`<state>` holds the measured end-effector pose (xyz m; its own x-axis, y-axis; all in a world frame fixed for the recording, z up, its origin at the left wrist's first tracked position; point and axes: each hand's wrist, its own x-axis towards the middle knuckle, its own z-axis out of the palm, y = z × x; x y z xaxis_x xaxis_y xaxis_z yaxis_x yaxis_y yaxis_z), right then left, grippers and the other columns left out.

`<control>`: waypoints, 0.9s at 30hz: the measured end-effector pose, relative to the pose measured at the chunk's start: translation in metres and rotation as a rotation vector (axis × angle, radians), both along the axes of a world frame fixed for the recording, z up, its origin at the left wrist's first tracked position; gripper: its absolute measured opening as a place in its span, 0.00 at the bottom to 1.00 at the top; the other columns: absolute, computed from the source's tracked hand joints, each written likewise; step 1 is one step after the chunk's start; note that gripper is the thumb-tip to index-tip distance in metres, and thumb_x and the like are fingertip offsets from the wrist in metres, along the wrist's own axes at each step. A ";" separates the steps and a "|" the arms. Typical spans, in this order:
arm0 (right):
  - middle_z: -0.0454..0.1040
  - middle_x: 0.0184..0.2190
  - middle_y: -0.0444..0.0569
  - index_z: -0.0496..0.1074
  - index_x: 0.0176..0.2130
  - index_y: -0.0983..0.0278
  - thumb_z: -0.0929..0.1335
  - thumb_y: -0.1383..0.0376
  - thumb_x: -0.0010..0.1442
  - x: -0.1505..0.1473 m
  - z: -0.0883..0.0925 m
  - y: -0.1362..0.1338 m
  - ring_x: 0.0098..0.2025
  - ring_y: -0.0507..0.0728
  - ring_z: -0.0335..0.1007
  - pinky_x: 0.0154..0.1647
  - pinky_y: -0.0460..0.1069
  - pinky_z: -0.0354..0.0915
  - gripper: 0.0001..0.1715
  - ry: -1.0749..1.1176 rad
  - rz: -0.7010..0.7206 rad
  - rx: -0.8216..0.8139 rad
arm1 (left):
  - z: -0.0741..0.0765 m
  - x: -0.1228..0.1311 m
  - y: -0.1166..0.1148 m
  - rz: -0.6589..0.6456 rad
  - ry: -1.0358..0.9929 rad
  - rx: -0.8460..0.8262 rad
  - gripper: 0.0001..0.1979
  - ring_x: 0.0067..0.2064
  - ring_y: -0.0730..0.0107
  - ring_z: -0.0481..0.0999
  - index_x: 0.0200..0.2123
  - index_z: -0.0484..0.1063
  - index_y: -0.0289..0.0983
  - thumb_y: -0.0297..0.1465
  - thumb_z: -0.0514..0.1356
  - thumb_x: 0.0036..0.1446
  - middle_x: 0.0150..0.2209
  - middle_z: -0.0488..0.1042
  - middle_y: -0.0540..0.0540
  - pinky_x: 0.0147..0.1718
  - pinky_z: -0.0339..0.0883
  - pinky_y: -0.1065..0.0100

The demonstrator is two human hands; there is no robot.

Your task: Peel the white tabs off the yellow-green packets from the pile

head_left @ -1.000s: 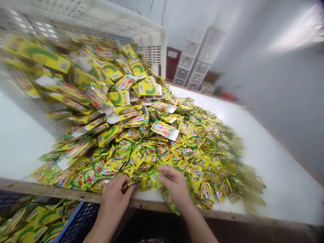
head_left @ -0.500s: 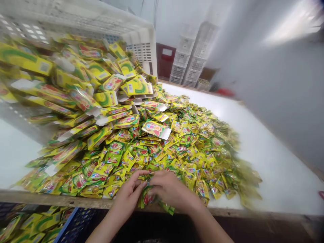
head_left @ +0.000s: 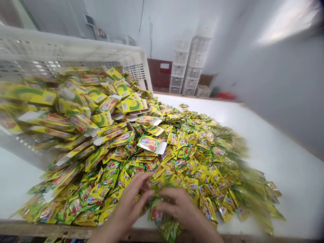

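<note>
A wide heap of small yellow and green foil sachets (head_left: 186, 162), printed with watermelon slices, covers the white table before me. At its front edge my left hand (head_left: 131, 199) is curved, thumb apart from the fingers, with sachets beyond the gap. Close beside it, slightly blurred, my right hand (head_left: 177, 206) has its fingers bent round several green sachets (head_left: 162, 219), which hang toward the table edge. Flat yellow cartons (head_left: 152, 144) with white flaps lie on the heap's left part, just beyond my hands.
A tipped white plastic crate (head_left: 136, 57) full of cartons stands at the left, spilling them onto the heap. The wooden table edge (head_left: 63, 231) runs along the front. Stacked white crates (head_left: 193, 64) and a dark red panel (head_left: 160, 76) stand at the back, near the grey wall.
The view has tilted up, so everything sits lower in the picture. My left thumb and fingers have parted more. The right hand has drawn green sachets toward the front edge.
</note>
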<state>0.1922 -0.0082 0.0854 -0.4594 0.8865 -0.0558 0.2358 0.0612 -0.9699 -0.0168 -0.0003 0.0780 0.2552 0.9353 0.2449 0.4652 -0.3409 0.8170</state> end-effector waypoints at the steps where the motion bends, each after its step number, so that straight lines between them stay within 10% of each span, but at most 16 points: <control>1: 0.76 0.28 0.41 0.78 0.35 0.60 0.72 0.62 0.56 0.003 -0.005 0.000 0.30 0.54 0.69 0.30 0.45 0.63 0.05 0.027 -0.059 -0.043 | 0.012 0.000 0.018 0.020 0.129 0.123 0.23 0.52 0.58 0.72 0.60 0.63 0.46 0.26 0.53 0.62 0.53 0.71 0.41 0.51 0.68 0.57; 7: 0.72 0.26 0.41 0.71 0.31 0.63 0.78 0.57 0.46 0.016 -0.029 -0.007 0.30 0.54 0.69 0.32 0.47 0.65 0.19 0.331 -0.289 -0.246 | 0.070 0.012 0.124 0.063 0.772 0.442 0.37 0.63 0.44 0.57 0.60 0.64 0.41 0.15 0.53 0.46 0.62 0.63 0.36 0.52 0.56 0.46; 12: 0.76 0.32 0.46 0.74 0.37 0.65 0.76 0.57 0.52 0.034 -0.004 -0.007 0.34 0.55 0.71 0.35 0.47 0.65 0.17 0.362 -0.396 -0.216 | 0.078 0.014 0.119 0.089 0.755 0.458 0.29 0.60 0.45 0.61 0.50 0.69 0.39 0.19 0.58 0.42 0.58 0.67 0.37 0.50 0.56 0.50; 19: 0.76 0.36 0.47 0.73 0.43 0.61 0.69 0.60 0.62 0.007 0.041 0.003 0.37 0.56 0.71 0.39 0.49 0.66 0.09 0.252 -0.602 0.139 | 0.024 0.028 0.002 0.124 0.412 0.008 0.23 0.38 0.58 0.77 0.51 0.65 0.42 0.35 0.63 0.50 0.40 0.76 0.45 0.36 0.68 0.63; 27: 0.67 0.30 0.43 0.69 0.30 0.62 0.67 0.71 0.56 -0.034 0.007 -0.007 0.32 0.53 0.63 0.33 0.47 0.57 0.05 -0.275 -0.327 0.374 | -0.048 0.040 -0.043 0.443 0.137 -0.101 0.23 0.45 0.52 0.77 0.49 0.65 0.39 0.35 0.63 0.49 0.44 0.75 0.42 0.42 0.71 0.57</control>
<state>0.1581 -0.0155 0.0920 -0.1704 0.9626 0.2108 0.5412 0.2702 -0.7963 0.0232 -0.0434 0.0296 -0.1501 0.9789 0.1390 0.6539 -0.0071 0.7565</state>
